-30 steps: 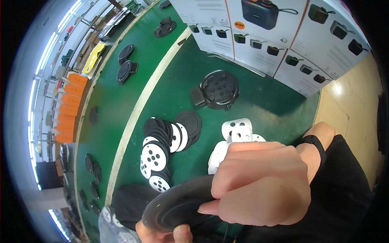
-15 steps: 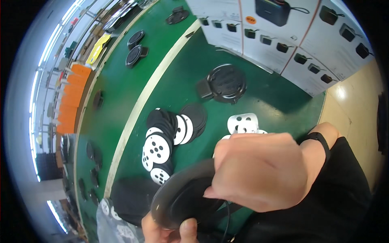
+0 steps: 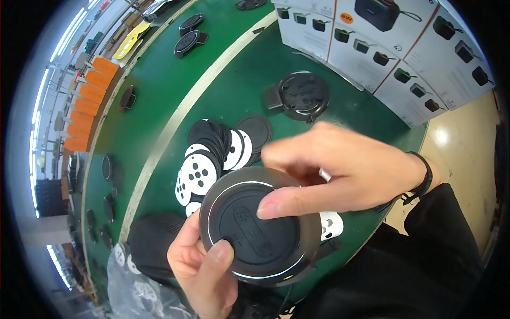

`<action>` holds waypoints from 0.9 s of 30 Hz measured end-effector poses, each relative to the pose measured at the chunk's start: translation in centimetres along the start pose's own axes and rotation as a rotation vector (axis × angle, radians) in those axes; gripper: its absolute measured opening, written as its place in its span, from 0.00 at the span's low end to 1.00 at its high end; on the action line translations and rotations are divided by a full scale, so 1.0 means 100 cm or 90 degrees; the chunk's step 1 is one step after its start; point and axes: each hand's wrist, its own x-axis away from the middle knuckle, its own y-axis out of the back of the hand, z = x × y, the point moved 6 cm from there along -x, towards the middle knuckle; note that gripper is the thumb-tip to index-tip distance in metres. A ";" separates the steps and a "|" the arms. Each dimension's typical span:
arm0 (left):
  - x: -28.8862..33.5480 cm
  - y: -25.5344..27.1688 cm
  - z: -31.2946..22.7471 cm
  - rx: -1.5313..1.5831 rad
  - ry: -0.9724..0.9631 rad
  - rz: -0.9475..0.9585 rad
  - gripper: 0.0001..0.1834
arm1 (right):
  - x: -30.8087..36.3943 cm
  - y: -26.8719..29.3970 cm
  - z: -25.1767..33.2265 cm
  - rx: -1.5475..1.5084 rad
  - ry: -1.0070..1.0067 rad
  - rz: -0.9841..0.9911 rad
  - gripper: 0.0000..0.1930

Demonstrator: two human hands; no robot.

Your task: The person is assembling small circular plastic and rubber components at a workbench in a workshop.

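A round black speaker housing [image 3: 307, 250] is tilted up with its face toward me. On that face sits a black round pad [image 3: 281, 239] with raised button symbols. My left hand [image 3: 204, 271] grips the lower left rim, its thumb pressed on the face near the pad's edge. My right hand [image 3: 345, 170] lies over the upper right rim; its thumb rests on the pad, and its other fingers are curled, partly hidden behind the rim. Beyond the housing lies a fanned pile of adhesive-looking discs, white ones with black dots [image 3: 201, 173] and plain black ones [image 3: 255, 130].
Another round black housing [image 3: 304, 95] with a side block lies farther off. White dotted pieces [image 3: 330, 225] lie beside the held housing. A clear bag [image 3: 135, 284] and a black mesh item [image 3: 151, 239] are at lower left. Printed boxes [image 3: 366, 58] stand at right; housings [image 3: 188, 42] line the green strip.
The housing has turned from a steep slant to face me. My right hand has gone from a blurred closed shape to resting its thumb on the pad. The view has shifted slightly.
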 end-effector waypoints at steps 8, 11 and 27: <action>0.004 0.007 -0.011 0.015 -0.019 0.014 0.30 | 0.002 -0.018 0.007 -0.169 -0.105 0.121 0.18; 0.004 0.010 -0.018 0.005 -0.046 0.029 0.32 | 0.001 -0.020 0.019 -0.159 -0.111 0.139 0.18; 0.010 0.026 -0.078 -0.506 -0.416 -0.136 0.35 | -0.099 -0.010 -0.020 -0.201 -0.059 0.151 0.12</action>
